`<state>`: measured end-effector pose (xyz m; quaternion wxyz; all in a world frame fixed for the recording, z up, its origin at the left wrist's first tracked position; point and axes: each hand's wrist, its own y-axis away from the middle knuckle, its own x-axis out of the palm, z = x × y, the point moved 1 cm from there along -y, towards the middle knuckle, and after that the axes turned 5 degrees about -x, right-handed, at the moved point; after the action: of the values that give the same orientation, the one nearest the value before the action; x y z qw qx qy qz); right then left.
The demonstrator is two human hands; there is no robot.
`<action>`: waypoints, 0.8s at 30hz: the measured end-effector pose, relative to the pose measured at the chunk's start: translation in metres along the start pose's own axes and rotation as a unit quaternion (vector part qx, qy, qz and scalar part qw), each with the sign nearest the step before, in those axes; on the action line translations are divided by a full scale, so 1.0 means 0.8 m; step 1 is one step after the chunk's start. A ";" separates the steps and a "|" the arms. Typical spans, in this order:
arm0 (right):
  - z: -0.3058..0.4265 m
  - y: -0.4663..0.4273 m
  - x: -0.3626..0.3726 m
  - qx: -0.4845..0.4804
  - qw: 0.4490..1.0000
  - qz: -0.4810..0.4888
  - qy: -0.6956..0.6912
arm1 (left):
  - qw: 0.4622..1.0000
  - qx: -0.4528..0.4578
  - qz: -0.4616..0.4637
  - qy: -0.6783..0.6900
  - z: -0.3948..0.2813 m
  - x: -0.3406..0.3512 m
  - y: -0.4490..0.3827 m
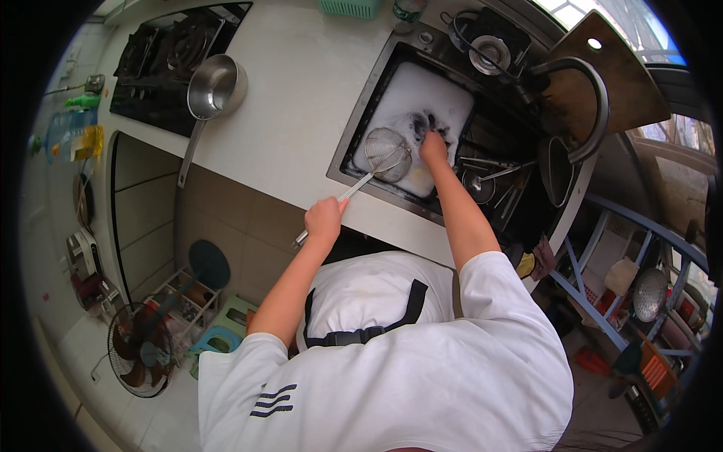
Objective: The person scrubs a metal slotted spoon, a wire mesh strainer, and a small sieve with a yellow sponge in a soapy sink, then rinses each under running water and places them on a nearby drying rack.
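My left hand (323, 219) is closed around the long metal handle of a wire-mesh skimmer (387, 153). The skimmer's round basket lies over the suds at the near left part of the sink. My right hand (434, 148) reaches down into the soapy water (418, 85), beside a dark gap in the foam. Foam hides its fingertips, and whether it holds anything cannot be told. Around the water runs the dark metal rim of the sink (351, 138). A metal ladle (477, 183) and other utensils lie in the dark section to the right.
A steel saucepan (217, 87) sits by the gas stove (164, 68), its handle over the counter edge. A curved black faucet (601, 101) arches at the right, before a wooden cutting board (615, 79). A plastic bottle (408, 14) and green basket (350, 7) stand at the back.
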<state>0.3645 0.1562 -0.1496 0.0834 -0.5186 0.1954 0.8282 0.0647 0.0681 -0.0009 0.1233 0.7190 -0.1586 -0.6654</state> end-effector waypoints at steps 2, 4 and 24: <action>-0.012 0.008 0.014 0.055 0.982 0.046 -0.177 | 1.000 0.010 -0.005 -0.009 0.001 0.000 0.000; 0.043 0.052 -0.031 0.022 0.953 0.021 -0.301 | 1.000 0.003 -0.008 -0.012 0.010 0.011 0.005; 0.117 0.039 -0.054 -0.170 0.960 -0.033 -0.219 | 0.998 0.045 -0.034 -0.042 0.016 0.004 -0.002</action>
<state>0.2963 0.1690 -0.0676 0.0622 -0.3375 0.0108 0.9392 0.0526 0.0686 -0.0052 0.0617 0.7001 -0.1689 -0.6911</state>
